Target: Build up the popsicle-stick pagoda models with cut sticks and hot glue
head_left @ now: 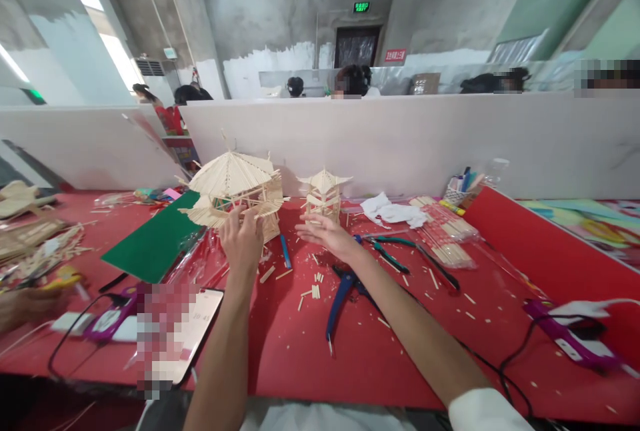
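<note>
A large pavilion model (230,174) made of thin wooden sticks stands in front of me, left of centre, under a broad peaked roof. My left hand (243,234) is at its near side, fingers bent against the lower roof edge; the fingertips are partly hidden. To the right is a smaller stick pavilion (324,186) with upturned eaves. Just before it, my right hand (327,234) hangs with fingers stretched to the left and holds nothing. Blue-handled pliers (343,304) lie under my right forearm. Beyond that forearm are green-handled pliers (393,259).
Short stick pieces (316,290) litter the red table (295,364). At left lie a green board (150,238), a phone (200,331) and a purple power strip (113,314); another person's hand (30,308) is beyond. White cloth (393,210) and bagged sticks (450,234) lie right, before a white partition (400,144).
</note>
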`<state>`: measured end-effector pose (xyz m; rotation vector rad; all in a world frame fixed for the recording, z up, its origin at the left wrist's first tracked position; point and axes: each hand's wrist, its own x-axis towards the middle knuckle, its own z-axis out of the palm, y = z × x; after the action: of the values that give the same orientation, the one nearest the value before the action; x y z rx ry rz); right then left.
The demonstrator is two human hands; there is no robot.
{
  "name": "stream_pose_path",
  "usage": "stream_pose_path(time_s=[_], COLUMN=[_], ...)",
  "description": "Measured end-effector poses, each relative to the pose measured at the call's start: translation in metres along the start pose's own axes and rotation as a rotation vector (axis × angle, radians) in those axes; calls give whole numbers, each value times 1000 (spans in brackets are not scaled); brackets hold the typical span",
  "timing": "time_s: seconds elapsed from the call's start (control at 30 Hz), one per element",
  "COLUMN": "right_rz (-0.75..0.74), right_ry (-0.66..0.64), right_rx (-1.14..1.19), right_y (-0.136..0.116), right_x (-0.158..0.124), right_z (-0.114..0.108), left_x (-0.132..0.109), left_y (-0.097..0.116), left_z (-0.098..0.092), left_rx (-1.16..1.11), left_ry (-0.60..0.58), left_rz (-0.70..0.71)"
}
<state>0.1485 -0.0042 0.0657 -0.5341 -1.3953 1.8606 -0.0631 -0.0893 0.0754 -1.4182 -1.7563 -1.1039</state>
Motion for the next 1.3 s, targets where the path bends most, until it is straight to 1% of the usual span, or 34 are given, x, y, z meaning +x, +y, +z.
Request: stream_pose_path(time_s=[0.07, 0.1, 0.17, 0.23, 0.33, 0.37, 0.43, 0.47, 0.5, 0.53, 0.6, 0.63, 0.67, 0.7, 0.77, 0.83, 0.87, 0.97, 1.03, 1.1, 1.2, 1.3], right_rz=[30, 26, 3, -39, -118, -139, -129, -115, -90, -73, -44, -35, -32, -27, -19, -13, -11, -17, -16, -11, -16, -19], right_ry=[-110, -124, -93, -13, 160, 218, 317, 362, 378, 398, 407, 399, 400, 404, 426, 441, 443, 430, 419, 419, 410, 335], right_rx=[-191, -263, -401, -551, -839, -942, -1132, -1208, -1272, -1332, -1426, -1460, -1487, -1509, -1543, -1570, -1579, -1588, -1585, -1585, -1590, -1605], right_y=[-11, -16, -25, -31, -33, -32, -28, -26, -23, -20, -15, -13, -11, -9, -7, -6, -6, -5, -5, -4, -6, -13], right_x=[-23, -32, -42, -43, -31, -25, -10, -2, 6, 14, 28, 33, 38, 42, 48, 49, 49, 46, 44, 43, 39, 27], right_z=[-19, -28, -44, -57, -68, -68, -66, -63, -60, -56, -50, -48, -47, -46, -47, -50, -52, -59, -62, -63, -63, -63], left_x=[1, 1, 2, 3, 3, 2, -2, -4, -7, -10, -16, -18, -20, -22, -23, -24, -24, -24, -26, -28, -31, -30], left_y=[1, 2, 4, 7, 10, 11, 14, 16, 18, 21, 30, 35, 39, 43, 47, 44, 40, 28, 24, 24, 28, 32], left_z=[2, 3, 3, 2, -2, -4, -9, -11, -12, -13, -11, -8, -4, 1, 13, 23, 27, 33, 33, 31, 24, 14], left_rx=[-33, -50, -73, -79, -75, -74, -85, -105, -141, -187, -266, -281, -282, -264, -211, -167, -160, -160, -196, -262, -369, -412], left_ry=[-8, -13, -24, -28, 4, 26, 70, 81, 67, 27, -133, -230, -314, -391, -510, -612, -650, -708, -751, -817, -976, -1134], left_rz=[-2, -6, -16, -22, 3, 20, 82, 132, 209, 309, 506, 556, 571, 556, 460, 375, 351, 281, 279, 315, 409, 453])
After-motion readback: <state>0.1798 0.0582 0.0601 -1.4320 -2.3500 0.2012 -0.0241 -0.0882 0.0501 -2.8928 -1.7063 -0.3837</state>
